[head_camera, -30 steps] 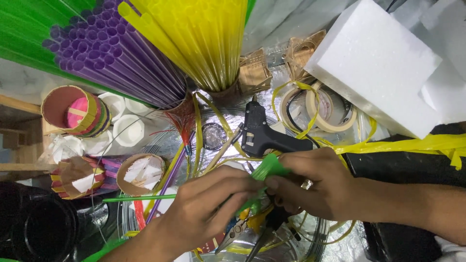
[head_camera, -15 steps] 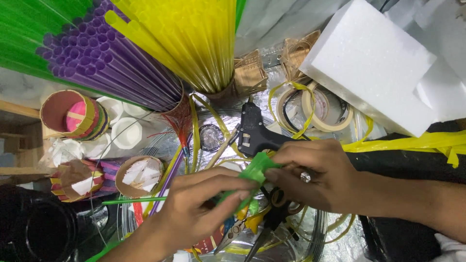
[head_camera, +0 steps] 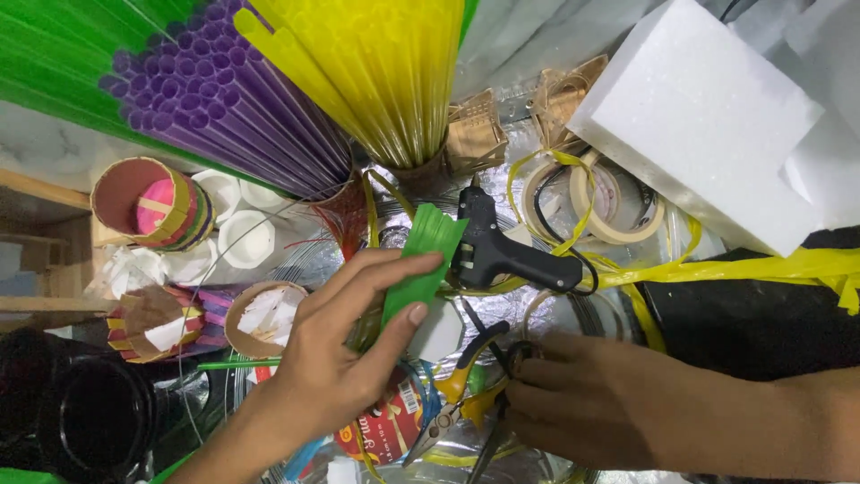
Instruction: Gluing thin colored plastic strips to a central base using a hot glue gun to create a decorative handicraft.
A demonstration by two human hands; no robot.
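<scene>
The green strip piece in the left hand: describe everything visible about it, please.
The green strip piece is a flat fan of bright green plastic strips joined side by side, ridged lengthwise, with a jagged, straight-cut upper end. It tilts up and to the right, wider at the top. The left hand pinches it, fingers across its upper face and thumb against its lower right edge. Its top edge lies beside the black glue gun; whether they touch is unclear. Its lower end is hidden behind the hand.

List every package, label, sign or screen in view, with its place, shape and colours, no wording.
Printed package: low in the middle, under the left hand; rounded, red with yellow and a small white barcode patch, partly hidden.
No signs or screens show.
</scene>
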